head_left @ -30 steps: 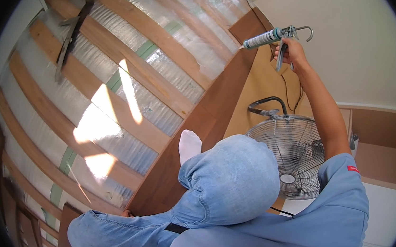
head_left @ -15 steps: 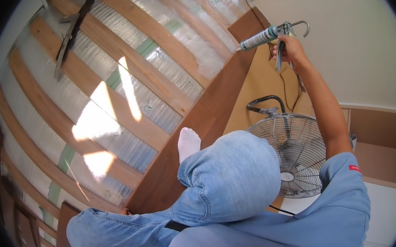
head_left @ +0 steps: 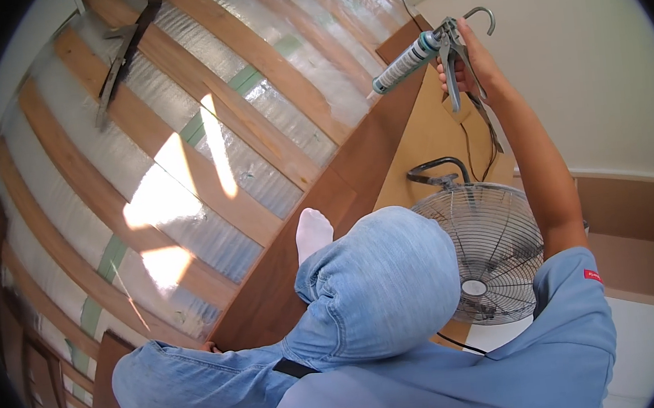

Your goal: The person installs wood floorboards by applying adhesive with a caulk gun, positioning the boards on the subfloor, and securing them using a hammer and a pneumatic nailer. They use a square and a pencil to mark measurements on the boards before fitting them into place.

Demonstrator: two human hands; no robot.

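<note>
My right hand [head_left: 465, 63] is stretched far out in front of me, shut on the handle and trigger of a metal caulking gun [head_left: 413, 55]. The gun carries a grey cartridge, and its nozzle points down and left toward a brown board [head_left: 321, 228]. The hooked push rod sticks out behind my fingers. My bent knee in blue jeans [head_left: 374, 286] and a foot in a white sock [head_left: 312, 233] rest on that board. My left hand is hidden behind my leg.
Wooden battens [head_left: 241, 51] with silver foil insulation [head_left: 187, 217] between them fill the left side. A dark metal tool [head_left: 120, 59] lies on them at the top left. A round wire-caged fan [head_left: 498, 258] with a cable stands by the white wall [head_left: 591, 84].
My right hand has lifted the caulking gun slightly up and to the left, with the nozzle now tilted lower. My legs have not moved.
</note>
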